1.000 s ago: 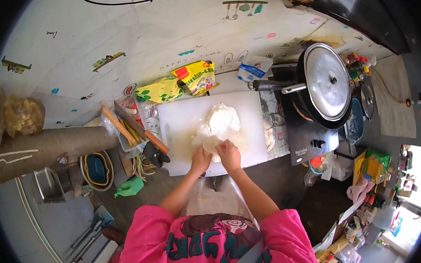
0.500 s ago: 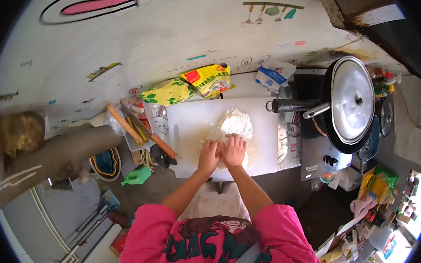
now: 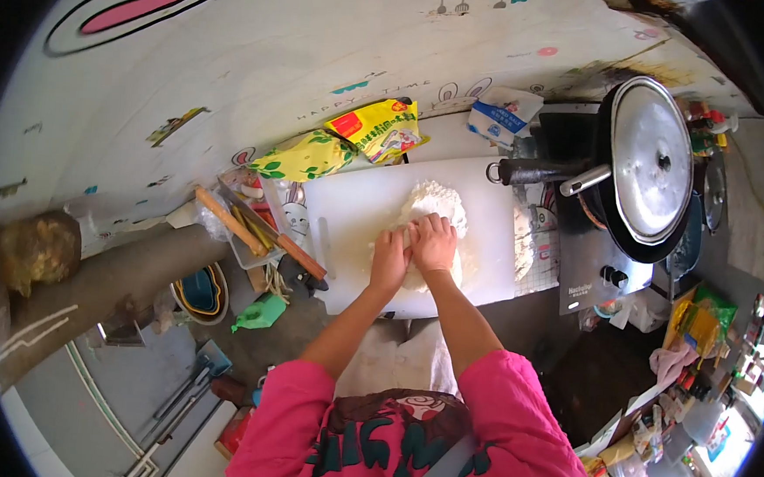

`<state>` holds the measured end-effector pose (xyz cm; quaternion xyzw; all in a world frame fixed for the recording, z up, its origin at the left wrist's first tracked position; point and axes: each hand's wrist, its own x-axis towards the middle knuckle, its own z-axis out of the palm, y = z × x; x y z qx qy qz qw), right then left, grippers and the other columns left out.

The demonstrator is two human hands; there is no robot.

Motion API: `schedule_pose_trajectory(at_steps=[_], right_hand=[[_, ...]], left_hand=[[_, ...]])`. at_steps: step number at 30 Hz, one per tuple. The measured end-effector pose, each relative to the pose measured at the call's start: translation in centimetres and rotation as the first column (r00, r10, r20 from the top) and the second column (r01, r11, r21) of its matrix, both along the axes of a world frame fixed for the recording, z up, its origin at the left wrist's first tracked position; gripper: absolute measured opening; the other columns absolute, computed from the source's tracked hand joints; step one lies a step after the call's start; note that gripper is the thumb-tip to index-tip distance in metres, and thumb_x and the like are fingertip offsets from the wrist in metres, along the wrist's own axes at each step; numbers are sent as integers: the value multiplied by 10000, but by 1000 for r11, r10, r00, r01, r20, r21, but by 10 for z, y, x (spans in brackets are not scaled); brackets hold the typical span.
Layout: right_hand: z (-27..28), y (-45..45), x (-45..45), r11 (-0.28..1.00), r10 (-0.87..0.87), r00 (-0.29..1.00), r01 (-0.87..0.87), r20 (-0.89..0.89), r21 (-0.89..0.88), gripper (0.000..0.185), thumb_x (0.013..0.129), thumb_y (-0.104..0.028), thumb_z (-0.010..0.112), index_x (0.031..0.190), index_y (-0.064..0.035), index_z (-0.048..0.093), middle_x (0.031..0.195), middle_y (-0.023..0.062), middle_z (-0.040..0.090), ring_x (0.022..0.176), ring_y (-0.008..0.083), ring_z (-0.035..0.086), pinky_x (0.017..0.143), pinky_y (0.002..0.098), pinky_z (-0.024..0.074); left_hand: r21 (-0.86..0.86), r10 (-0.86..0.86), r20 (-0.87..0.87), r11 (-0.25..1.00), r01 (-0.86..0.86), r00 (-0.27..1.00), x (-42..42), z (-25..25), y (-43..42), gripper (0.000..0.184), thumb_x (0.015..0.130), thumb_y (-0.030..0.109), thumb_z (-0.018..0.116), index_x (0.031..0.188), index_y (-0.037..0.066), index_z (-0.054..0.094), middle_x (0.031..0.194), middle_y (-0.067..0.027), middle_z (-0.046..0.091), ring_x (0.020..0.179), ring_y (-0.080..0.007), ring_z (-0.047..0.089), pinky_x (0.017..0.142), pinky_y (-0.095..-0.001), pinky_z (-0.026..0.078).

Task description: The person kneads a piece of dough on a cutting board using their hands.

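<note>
A white cutting board (image 3: 349, 201) carries a mass of floury dough (image 3: 434, 200), rough and crumbly at its far end. My left hand (image 3: 390, 258) presses on the near left side of the dough, fingers curled in. Beside it, my right hand (image 3: 435, 242) is bent over the dough with its fingers pressed together. The two hands touch near the thumbs. Dough under the palms is mostly hidden, with a pale edge showing below the hands.
Yellow seasoning bags (image 3: 380, 129) and a blue-and-white salt bag (image 3: 500, 114) stand behind the board. To the left, a plastic bin (image 3: 254, 253) holds wooden-handled tools. At right, a lidded pan (image 3: 649, 167) sits on the stove, its handle pointing towards the board.
The view has shifted slightly, so the board sits a little lower and further right. Both hands stay on the dough, with the right hand's fingers bent further over it.
</note>
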<state>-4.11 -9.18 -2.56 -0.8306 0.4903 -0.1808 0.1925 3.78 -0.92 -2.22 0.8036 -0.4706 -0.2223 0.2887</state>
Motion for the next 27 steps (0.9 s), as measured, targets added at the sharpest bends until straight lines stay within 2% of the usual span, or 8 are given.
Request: schedule_pose_trajectory(at_steps=[5,8,10,11,14,17,19,27], right_hand=[[5,9,-11,986,-104,987,86,122,140,243,887,-295,552,839,-89,673,876,61,594,859,287,555,789,419,417],[15,11,-26,957,-111,956,30,270,289,305,930,-283,492,843,-60,680,834,101,605,840,322,557,811,436,411],[37,16,-37,921,-92,959,-20,267,388,335,948,-272,458,845,-49,686,792,126,607,823,340,560,821,440,408],[48,22,-39,915,-101,945,-35,311,403,318,919,-262,505,758,-41,667,716,151,592,795,343,565,811,446,407],[59,46,-46,952,7,995,-36,96,303,212,846,-246,586,755,-59,625,752,127,588,804,327,556,781,446,395],[44,76,-51,997,71,997,-71,15,-9,223,741,-261,666,876,-110,576,863,68,548,836,280,520,746,415,365],[40,82,-49,997,68,997,-68,23,-20,220,743,-246,659,893,-108,577,883,78,546,858,290,510,757,424,362],[14,44,-28,986,167,983,-167,-79,11,246,752,-313,647,921,-139,603,917,49,549,900,260,513,787,411,374]], left_hand=[[-111,-97,4,989,97,995,4,-7,17,455,757,118,633,1196,55,527,1046,-182,517,988,-367,503,884,-461,378],[-239,-127,-47,964,112,991,5,-14,29,404,781,180,623,1157,63,536,1055,-163,548,1000,-356,514,910,-448,365],[-182,-173,-131,972,148,976,9,1,35,346,776,156,643,1092,53,550,1096,-156,552,1035,-341,513,910,-432,374],[-152,-192,-175,974,167,966,9,8,38,317,773,144,652,1060,49,557,1116,-152,554,1052,-333,513,910,-423,378],[-220,-189,-198,965,144,962,-5,34,55,304,735,105,702,983,44,538,1038,-146,579,1016,-338,531,892,-425,387],[-291,-107,-115,954,69,988,-21,35,68,401,677,58,736,1005,31,507,980,-136,555,946,-339,517,843,-422,403],[-252,27,-107,966,-54,994,-28,36,72,398,661,58,738,988,43,512,967,-139,531,927,-340,503,823,-418,417],[-119,64,15,991,-62,998,-13,25,42,351,627,48,733,910,69,527,971,-127,533,912,-345,507,778,-419,436]])
